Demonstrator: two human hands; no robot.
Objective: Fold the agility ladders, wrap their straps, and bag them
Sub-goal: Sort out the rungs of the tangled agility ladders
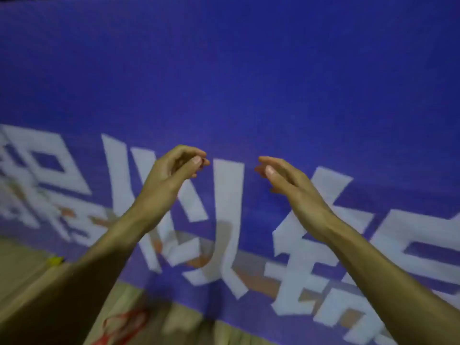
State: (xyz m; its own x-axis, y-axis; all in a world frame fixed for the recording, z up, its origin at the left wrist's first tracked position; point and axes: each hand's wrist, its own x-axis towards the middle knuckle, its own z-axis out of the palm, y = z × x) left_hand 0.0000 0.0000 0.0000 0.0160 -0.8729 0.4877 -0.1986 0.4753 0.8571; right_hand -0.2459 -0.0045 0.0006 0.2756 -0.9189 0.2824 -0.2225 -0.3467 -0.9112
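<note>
Both my hands are raised in front of me, about chest height, a short gap apart. My left hand (pixel 178 168) has its fingers curled in toward the thumb, and I see nothing between them. My right hand (pixel 286 180) has relaxed, nearly straight fingers that point left and hold nothing. A red strap-like loop (pixel 124 324) lies blurred on the floor at the bottom, below my left forearm. A small yellow piece (pixel 56 260) shows beside my left forearm. No bag is in view.
A large blue banner (pixel 249 83) with big white characters fills most of the view behind my hands. A tan floor (pixel 22 257) runs along the lower left. The whole picture is motion-blurred.
</note>
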